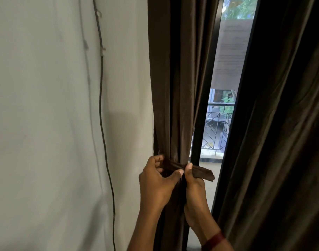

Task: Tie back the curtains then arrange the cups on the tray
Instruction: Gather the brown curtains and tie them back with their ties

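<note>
Left curtain gathered into narrow bundle beside white wall, at left edge of window gap. Tie-back strap, same dark brown, crosses bundle low down. Left hand grips strap at bundle's left side, fingers curled, thumb pressed on fabric. Right hand pinches strap between thumb and curled fingers; free end juts right past it. Thumbs close together. Right curtain hangs loose. Dark cable runs down wall. Red band on right wrist.
</note>
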